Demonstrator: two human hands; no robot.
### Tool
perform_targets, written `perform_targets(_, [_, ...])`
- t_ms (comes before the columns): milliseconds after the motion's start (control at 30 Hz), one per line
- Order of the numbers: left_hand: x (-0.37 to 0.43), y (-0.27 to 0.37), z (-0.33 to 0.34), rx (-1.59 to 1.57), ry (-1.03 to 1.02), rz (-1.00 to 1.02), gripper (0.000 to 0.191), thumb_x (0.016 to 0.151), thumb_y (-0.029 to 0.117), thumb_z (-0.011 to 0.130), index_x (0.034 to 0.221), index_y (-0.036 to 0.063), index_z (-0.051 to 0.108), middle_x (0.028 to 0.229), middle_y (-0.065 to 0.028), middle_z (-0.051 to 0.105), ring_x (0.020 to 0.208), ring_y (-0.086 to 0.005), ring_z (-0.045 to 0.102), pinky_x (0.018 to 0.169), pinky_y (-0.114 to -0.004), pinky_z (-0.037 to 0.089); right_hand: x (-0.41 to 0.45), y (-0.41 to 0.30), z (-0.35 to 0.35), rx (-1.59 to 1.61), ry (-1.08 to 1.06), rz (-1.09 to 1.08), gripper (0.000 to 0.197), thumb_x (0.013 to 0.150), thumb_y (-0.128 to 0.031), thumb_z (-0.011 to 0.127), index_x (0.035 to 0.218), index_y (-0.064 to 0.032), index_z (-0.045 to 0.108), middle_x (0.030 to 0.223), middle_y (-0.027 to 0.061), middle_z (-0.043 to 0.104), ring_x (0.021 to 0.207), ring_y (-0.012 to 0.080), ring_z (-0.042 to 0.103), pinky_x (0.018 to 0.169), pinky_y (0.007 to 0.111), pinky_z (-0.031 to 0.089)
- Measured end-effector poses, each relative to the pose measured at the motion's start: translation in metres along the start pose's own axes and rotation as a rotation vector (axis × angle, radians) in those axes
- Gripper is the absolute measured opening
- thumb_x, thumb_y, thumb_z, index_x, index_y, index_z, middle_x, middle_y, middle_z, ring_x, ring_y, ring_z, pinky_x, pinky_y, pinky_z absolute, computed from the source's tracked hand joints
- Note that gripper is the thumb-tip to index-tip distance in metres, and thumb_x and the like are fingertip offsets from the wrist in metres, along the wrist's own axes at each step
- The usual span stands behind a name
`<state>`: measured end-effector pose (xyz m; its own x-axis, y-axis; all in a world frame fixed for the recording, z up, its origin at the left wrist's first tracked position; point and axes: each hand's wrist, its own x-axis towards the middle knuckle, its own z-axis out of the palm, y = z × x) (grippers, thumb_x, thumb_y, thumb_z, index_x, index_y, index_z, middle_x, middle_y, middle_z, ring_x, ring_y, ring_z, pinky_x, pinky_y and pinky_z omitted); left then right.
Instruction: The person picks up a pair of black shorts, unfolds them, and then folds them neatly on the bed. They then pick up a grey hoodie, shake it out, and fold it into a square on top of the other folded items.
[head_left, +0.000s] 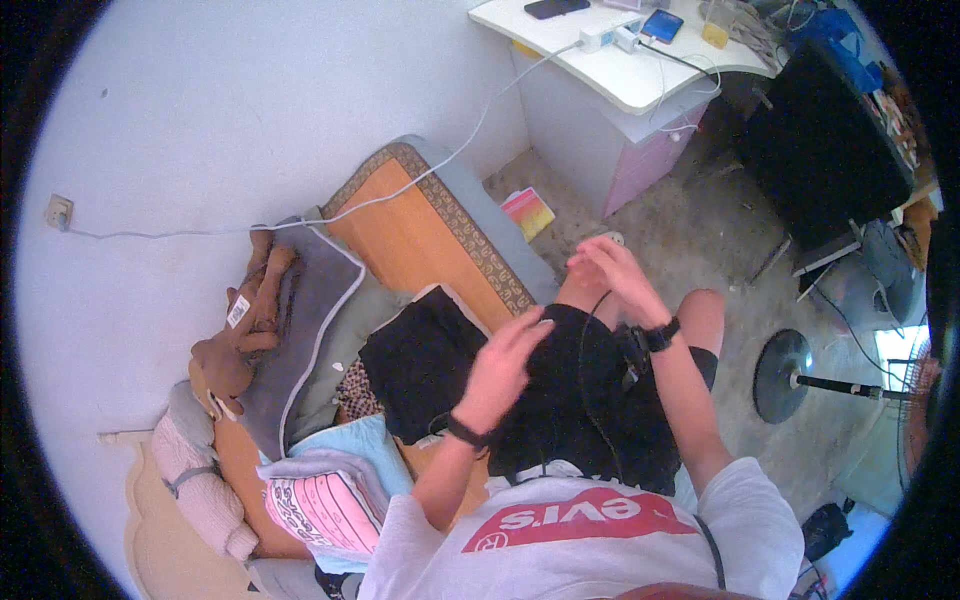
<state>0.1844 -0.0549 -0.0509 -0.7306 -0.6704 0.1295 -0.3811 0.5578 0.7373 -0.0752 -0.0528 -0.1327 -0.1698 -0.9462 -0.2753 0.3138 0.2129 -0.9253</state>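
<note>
My left hand (495, 375) is raised beside a folded black cloth (427, 364) on the bed, its fingers apart and nothing in it. Above my knee is my right hand (615, 274), also with nothing seen in it; its fingers are extended. Both wrists wear black bands. A thin black cable (583, 375) runs down over my black shorts (559, 405), and a small dark device (636, 352) lies near my right wrist. Left of the black cloth, a brown plush toy (240, 352) lies on a grey pillow (292, 300).
A white cable (465, 142) crosses from a wall socket (60, 212) to a power strip (609, 34) on the white desk (540, 37). Folded pink and blue bedding (330, 510) lies on the bed mat (405, 217). A black chair (817, 150) and a fan base (782, 375) stand to the right.
</note>
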Motion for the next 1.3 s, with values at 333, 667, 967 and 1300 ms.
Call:
perform_targets(333, [0.058, -0.010, 0.113, -0.237, -0.121, 0.184, 0.044, 0.086, -0.013, 0.051, 0.126, 0.0040, 0.057, 0.137, -0.0147, 0.055, 0.122, -0.0285, 0.057, 0.105, -0.040, 0.046, -0.058, 0.133, -0.099, 0.678, 0.085, 0.070, 0.025, 0.105, -0.022, 0.051, 0.120, -0.0026, 0.054, 0.112, 0.0155, 0.066, 0.103, 0.0252, 0.066, 0.092, 0.037, 0.054])
perform_targets(667, [0.068, -0.101, 0.160, -1.409, -0.049, -0.092, 0.034, 0.095, -0.010, 0.047, 0.127, 0.0033, 0.046, 0.126, -0.0126, 0.054, 0.119, -0.0260, 0.057, 0.104, -0.042, 0.049, -0.040, 0.169, -0.128, 0.760, 0.345, 0.152, 0.031, 0.103, -0.006, 0.047, 0.134, 0.0001, 0.044, 0.138, 0.0195, 0.050, 0.122, 0.0306, 0.054, 0.110, 0.045, 0.045])
perform_targets(967, [0.056, -0.093, 0.147, -1.324, 0.086, -0.207, 0.039, 0.089, -0.018, 0.046, 0.121, 0.0039, 0.047, 0.122, -0.0113, 0.056, 0.120, -0.0224, 0.058, 0.106, -0.037, 0.049, -0.026, 0.189, -0.135, 0.674, 0.338, 0.286, 0.039, 0.100, 0.000, 0.045, 0.139, -0.0001, 0.043, 0.142, 0.0167, 0.050, 0.126, 0.0285, 0.053, 0.112, 0.042, 0.043])
perform_targets(1300, [0.042, -0.102, 0.157, -1.381, 0.092, -0.110, 0.046, 0.079, -0.024, 0.048, 0.118, 0.0012, 0.047, 0.120, -0.0085, 0.055, 0.121, -0.0213, 0.057, 0.108, -0.037, 0.047, -0.035, 0.199, -0.151, 0.554, 0.243, 0.345, 0.031, 0.097, -0.016, 0.060, 0.126, -0.0072, 0.057, 0.129, 0.0066, 0.062, 0.116, 0.0234, 0.058, 0.105, 0.038, 0.045])
